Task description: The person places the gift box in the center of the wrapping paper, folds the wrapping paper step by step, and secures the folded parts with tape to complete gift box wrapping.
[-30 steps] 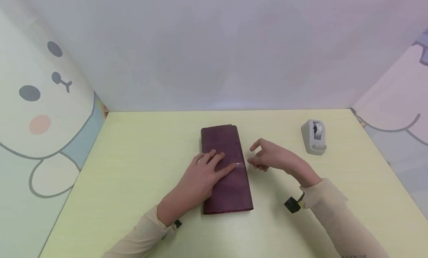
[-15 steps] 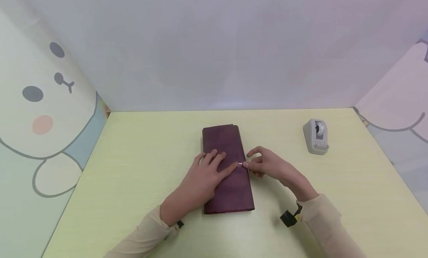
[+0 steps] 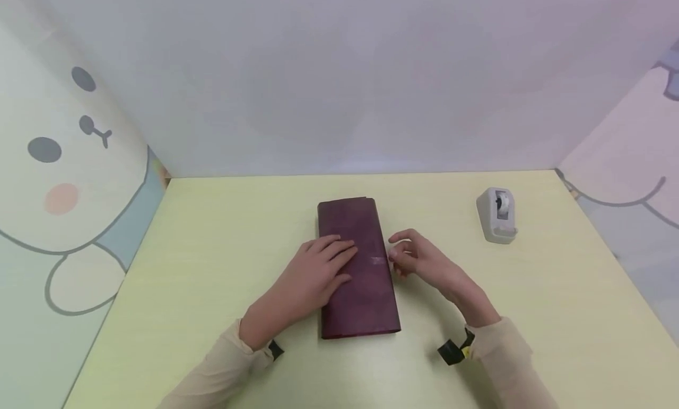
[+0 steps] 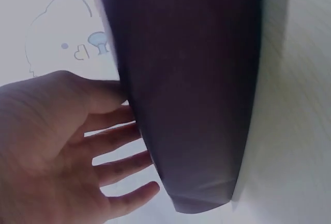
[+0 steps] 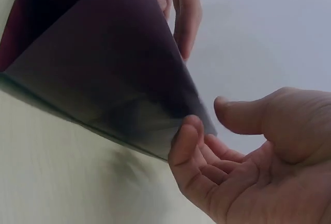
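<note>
A dark maroon paper packet [image 3: 366, 297], long and flat, lies lengthwise on the table in the head view. Across its right edge runs a short strip of clear tape [image 3: 379, 260]. The fingers of my left hand [image 3: 318, 270] rest on top of the packet, spread and nearly straight. Beside the right edge, level with the tape, is my right hand [image 3: 424, 260], its fingers loosely bent and holding nothing. In the right wrist view, the fingertips of this hand [image 5: 248, 167] are right at the packet's edge, the thumb apart. One end of the packet [image 5: 103, 53] shows an open fold there.
A grey tape dispenser [image 3: 489, 220] with a roll in it stands at the right rear of the pale yellow table [image 3: 228, 232]. A plain wall [image 3: 339, 91] closes off the back, and panels with cartoon figures flank both sides.
My left hand's outstretched digit has drawn back from the tape toward the packet's middle. My right hand, which touched the tape half a second ago, is now at the packet's edge.
</note>
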`<state>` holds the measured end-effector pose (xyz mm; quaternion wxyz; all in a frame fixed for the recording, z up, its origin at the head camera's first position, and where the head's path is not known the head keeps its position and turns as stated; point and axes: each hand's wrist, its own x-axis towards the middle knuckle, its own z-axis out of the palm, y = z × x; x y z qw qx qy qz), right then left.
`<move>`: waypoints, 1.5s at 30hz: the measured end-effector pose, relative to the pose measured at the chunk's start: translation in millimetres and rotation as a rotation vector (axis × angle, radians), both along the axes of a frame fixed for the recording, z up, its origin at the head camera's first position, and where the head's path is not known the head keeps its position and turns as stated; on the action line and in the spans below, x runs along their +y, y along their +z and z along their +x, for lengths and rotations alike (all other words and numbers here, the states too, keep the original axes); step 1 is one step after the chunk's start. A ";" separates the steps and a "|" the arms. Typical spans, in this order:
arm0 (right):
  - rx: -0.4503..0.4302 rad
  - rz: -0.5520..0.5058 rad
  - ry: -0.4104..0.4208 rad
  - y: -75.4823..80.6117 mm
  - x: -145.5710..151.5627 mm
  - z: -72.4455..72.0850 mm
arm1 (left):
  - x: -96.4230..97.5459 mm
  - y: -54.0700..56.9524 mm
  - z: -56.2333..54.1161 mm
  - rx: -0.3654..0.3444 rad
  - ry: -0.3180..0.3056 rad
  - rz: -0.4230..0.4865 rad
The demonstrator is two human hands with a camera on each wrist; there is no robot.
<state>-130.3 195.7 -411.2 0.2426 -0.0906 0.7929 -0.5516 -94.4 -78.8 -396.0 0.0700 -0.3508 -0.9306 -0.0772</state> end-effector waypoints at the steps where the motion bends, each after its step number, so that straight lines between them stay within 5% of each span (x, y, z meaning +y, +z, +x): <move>1: 0.054 0.018 -0.005 1.9 -0.9 1.7 | -0.4 1.2 0.9 0.005 -0.011 0.005; 9: 0.556 0.105 0.098 9.9 -12.4 25.8 | -6.2 5.8 16.2 -0.010 -0.072 0.012; 13: 0.697 0.123 0.182 5.1 -16.6 35.0 | -11.9 -2.4 20.4 -0.056 -0.075 0.036; 25: 0.932 0.338 0.258 -5.9 -20.7 40.8 | -12.7 -17.5 15.9 0.053 -0.111 0.146; 45: 1.168 0.670 0.325 -5.2 -33.1 49.2 | -0.8 -27.2 19.9 0.131 -0.028 -0.080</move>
